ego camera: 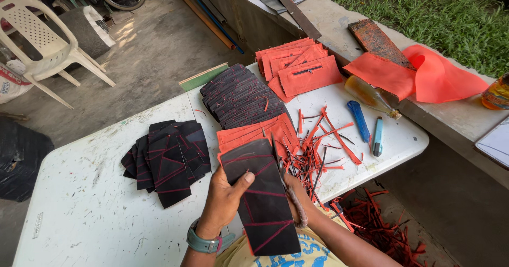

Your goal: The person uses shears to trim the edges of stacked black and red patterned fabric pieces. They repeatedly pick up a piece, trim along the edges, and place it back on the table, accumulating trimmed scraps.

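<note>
1. Far left: a white plastic chair (45, 39) is standing on the concrete floor, well apart from the work.
2. A white folding table (90, 203) is carrying everything; its left half is scuffed and is holding only a loose fan of black pieces with red stitching (167, 161), probably sitting there as a separate batch.
3. The left hand (225, 198) is gripping the left edge of a black stitched panel (262, 201), thumb pressing on the face and fingers curling behind, with a teal wristwatch (204, 243) on the wrist.
4. The panel is hanging above the lap, just off the table's near edge, tilted face-up towards the camera.
5. The right hand (294, 198) is sitting behind the panel's right edge, mostly hidden; it appears to be supporting it, but I cannot tell how the fingers are closing.
6. Behind the panel: a fanned stack of orange pieces (260, 132), then a row of black pieces (238, 95) and an orange pile with slits (299, 65).
7. Right: orange and black trimmings (321, 145) are piling up, and two utility knives (367, 126) are lying within reach.
8. Far right, on the concrete ledge (339, 20): folded orange fabric (424, 76).
</note>
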